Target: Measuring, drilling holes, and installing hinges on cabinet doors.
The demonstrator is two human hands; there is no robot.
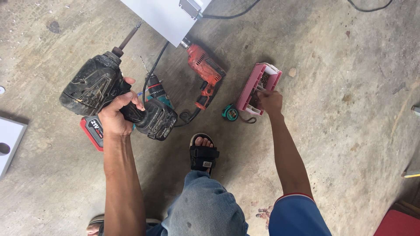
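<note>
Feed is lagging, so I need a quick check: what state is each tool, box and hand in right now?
Left hand: closed around the black cordless driver's grip.
Black cordless driver: lifted off the floor, bit fitted, pointing away.
Right hand: fingers reaching into the pink box.
Pink box: open, holding small dark fasteners.
Red corded drill: lying on the concrete, unheld.
Teal drill: lying down, bit fitted.
Tape measure: on the floor.

A black cordless drill [98, 85] of scuffed, dusty matt plastic with a dull metal bit is gripped. The corded drill [205, 72] is cased in glossier orange-red plastic. The pink screw box [251, 89] is seen as smooth plastic. The floor [341, 131] is rough, stained concrete. Faded denim is worn.
</note>
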